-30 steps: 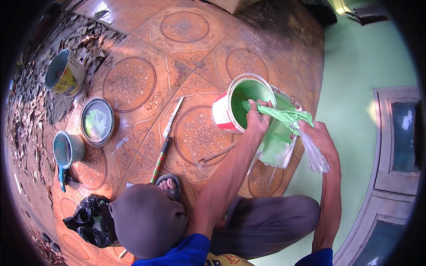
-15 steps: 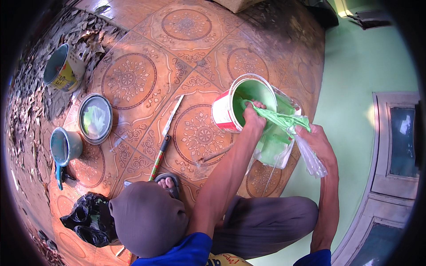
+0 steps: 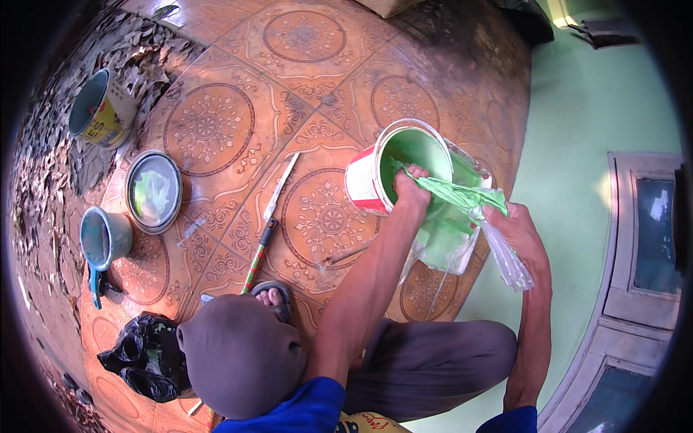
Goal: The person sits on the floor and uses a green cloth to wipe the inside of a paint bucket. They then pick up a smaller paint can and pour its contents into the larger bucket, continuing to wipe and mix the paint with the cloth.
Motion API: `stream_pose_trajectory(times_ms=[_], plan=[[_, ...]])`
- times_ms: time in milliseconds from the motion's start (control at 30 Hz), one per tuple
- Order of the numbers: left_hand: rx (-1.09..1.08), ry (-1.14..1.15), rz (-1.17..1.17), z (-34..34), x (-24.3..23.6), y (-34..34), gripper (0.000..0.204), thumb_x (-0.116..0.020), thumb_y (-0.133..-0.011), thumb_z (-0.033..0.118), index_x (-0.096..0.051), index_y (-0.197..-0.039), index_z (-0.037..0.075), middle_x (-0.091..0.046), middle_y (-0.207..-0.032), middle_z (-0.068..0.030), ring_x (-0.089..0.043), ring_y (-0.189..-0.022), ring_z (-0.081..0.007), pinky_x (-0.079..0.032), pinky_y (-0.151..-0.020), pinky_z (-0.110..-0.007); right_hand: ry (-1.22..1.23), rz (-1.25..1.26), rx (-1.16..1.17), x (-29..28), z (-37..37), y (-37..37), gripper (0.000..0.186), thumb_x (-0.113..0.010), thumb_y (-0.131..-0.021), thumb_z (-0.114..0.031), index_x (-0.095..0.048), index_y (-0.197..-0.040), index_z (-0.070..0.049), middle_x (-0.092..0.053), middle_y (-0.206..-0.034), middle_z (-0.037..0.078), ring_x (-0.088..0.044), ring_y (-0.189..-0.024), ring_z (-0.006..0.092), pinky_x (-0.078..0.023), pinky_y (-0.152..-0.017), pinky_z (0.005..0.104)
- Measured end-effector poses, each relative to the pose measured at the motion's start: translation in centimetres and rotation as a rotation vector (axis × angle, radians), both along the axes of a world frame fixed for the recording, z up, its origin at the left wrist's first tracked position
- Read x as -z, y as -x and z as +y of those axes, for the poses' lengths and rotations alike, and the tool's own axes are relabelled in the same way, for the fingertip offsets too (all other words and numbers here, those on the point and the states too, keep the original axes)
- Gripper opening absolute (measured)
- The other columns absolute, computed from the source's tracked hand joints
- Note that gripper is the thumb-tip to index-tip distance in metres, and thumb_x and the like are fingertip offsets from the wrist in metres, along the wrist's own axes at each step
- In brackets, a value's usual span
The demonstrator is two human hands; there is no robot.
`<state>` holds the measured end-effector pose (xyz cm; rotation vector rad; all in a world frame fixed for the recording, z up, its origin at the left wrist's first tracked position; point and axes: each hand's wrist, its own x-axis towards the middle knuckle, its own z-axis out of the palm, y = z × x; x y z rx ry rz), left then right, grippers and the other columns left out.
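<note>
Left hand (image 3: 410, 189) clenched on green-smeared plastic bag (image 3: 462, 196) at rim of tilted paint bucket (image 3: 393, 169). Right hand (image 3: 521, 234) grips bag's clear tail. Step, as judged: squeezing paint from bag into bucket. Next: 2 hands keep bag taut, mouth over bucket.

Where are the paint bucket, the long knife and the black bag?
paint bucket (image 3: 363, 186): head view, on its red and white outer wall.
long knife (image 3: 280, 190): head view, on the blade.
black bag (image 3: 142, 355): head view, on its crumpled middle.

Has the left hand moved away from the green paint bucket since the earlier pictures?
No. The left hand stays at the rim of the green paint bucket.
</note>
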<state>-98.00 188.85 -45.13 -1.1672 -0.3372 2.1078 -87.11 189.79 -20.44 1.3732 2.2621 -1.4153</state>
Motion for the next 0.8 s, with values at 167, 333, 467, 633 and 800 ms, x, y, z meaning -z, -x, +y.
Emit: stream_pose_trajectory(times_ms=[167, 333, 467, 633, 800], plan=[[0.097, 0.011, -0.033, 0.2, -2.5, 0.1, 0.022, -0.040, -0.104, 0.025, -0.042, -0.088, 0.010, -0.039, -0.064, 0.0003, -0.036, -0.049, -0.0125, -0.038, -0.049, -0.028, -0.010, 0.013, 0.007, 0.2, 0.9, -0.9, 0.035, -0.065, -0.095, -0.027, -0.064, -0.107, 0.006, -0.067, -0.090, 0.005, -0.056, -0.072, 0.0076, -0.045, -0.066, 0.0241], [0.140, 0.120, 0.035, -0.4, -2.2, -0.1, 0.025, -0.040, -0.105, 0.030, -0.042, -0.091, 0.010, -0.037, -0.062, 0.0012, -0.036, -0.049, -0.0120, -0.039, -0.051, -0.030, -0.021, -0.059, -0.044, -0.5, 0.1, -0.2, 0.035, -0.065, -0.095, -0.029, -0.065, -0.106, 0.005, -0.066, -0.087, 0.003, -0.053, -0.069, 0.0063, -0.042, -0.061, 0.0235], [0.138, 0.156, 0.070, -0.2, -1.9, -0.3, 0.026, -0.039, -0.106, 0.031, -0.041, -0.091, 0.009, -0.036, -0.062, 0.0015, -0.035, -0.048, -0.0117, -0.039, -0.050, -0.030, -0.045, -0.046, -0.061, -0.1, 0.5, -0.6, 0.033, -0.065, -0.093, -0.024, -0.065, -0.108, 0.005, -0.064, -0.080, 0.003, -0.055, -0.065, 0.0079, -0.045, -0.059, 0.0261], [0.146, 0.181, 0.043, -0.2, -1.7, 0.0, 0.019, -0.039, -0.103, 0.025, -0.041, -0.091, 0.010, -0.035, -0.062, 0.0010, -0.033, -0.048, -0.0121, -0.038, -0.050, -0.031, -0.055, -0.053, -0.068, 0.0, 0.5, -0.6, 0.034, -0.065, -0.093, -0.025, -0.065, -0.107, 0.006, -0.064, -0.079, 0.003, -0.054, -0.063, 0.0079, -0.043, -0.057, 0.0260], [0.114, 0.083, 0.035, -0.6, -2.3, 0.1, 0.022, -0.037, -0.101, 0.028, -0.046, -0.098, 0.008, -0.034, -0.065, 0.0006, -0.035, -0.052, -0.0133, -0.040, -0.056, -0.033, -0.045, 0.007, -0.043, 1.0, 1.8, -1.6, 0.036, -0.066, -0.093, -0.028, -0.064, -0.107, 0.006, -0.063, -0.079, 0.003, -0.054, -0.062, 0.0072, -0.042, -0.055, 0.0248]])
